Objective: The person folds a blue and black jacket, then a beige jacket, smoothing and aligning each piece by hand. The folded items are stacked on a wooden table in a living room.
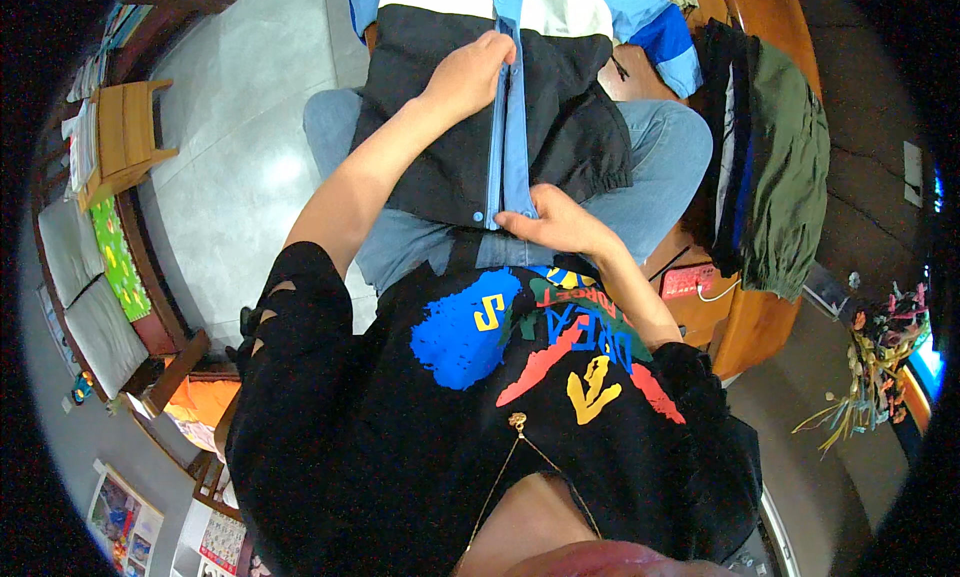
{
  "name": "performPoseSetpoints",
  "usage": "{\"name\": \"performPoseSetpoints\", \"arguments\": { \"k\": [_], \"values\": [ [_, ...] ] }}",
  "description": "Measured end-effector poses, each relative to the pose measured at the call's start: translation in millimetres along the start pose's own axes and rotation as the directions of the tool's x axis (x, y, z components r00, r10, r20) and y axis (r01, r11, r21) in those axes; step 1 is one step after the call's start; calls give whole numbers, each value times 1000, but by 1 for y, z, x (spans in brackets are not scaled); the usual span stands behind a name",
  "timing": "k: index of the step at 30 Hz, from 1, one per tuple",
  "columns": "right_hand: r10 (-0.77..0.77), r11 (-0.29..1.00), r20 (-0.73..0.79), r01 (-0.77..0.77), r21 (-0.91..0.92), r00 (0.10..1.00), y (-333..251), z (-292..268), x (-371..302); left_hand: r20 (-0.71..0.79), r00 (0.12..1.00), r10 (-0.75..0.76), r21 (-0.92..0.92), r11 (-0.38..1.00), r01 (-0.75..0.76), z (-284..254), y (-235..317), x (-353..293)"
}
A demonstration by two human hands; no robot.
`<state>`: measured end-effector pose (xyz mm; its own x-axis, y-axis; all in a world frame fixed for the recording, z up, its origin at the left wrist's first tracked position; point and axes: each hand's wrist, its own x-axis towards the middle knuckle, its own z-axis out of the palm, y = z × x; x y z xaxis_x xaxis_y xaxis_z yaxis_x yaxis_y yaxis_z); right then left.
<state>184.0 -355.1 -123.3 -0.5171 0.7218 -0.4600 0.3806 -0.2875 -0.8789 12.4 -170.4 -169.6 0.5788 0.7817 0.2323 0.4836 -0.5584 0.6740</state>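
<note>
Black multicolour-printed shirt [430, 427] foremost, left hand [470, 78] at twelve o'clock and right hand [562, 223] at one are pinching a blue-white-black jacket [560, 102]; both should be keeping its edges taut.

Colour-blocked fabric jacket [570, 97]: lower panel solid black, upper panel white, right-hand sleeve in light and deep blue. Long fabric front placket [517, 162]: plain light blue; round snaps blue. Denim jeans [660, 162]: faded light blue. Short-sleeved cloth top [370, 407]: black, printed in blue, yellow, red and dark green. Bunched cloth garment [790, 167]: plain olive green. Rectangular power strip [685, 281]: red. Smooth tiled floor [230, 107]: pale grey.
</note>
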Motion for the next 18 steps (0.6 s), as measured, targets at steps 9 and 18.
{"name": "performPoseSetpoints", "arguments": {
  "k": [9, 18],
  "values": [
    [-238, 883, -66, 187, -431, 969, -46, -1, -20, -66, 997, -47, 93, 994, 53, 8, -44, 63],
    [-289, 825, -40, 228, -517, 957, -56, 3, -25, -131, 990, -54, 102, 993, 67, 6, -51, 120]
  ]
}}
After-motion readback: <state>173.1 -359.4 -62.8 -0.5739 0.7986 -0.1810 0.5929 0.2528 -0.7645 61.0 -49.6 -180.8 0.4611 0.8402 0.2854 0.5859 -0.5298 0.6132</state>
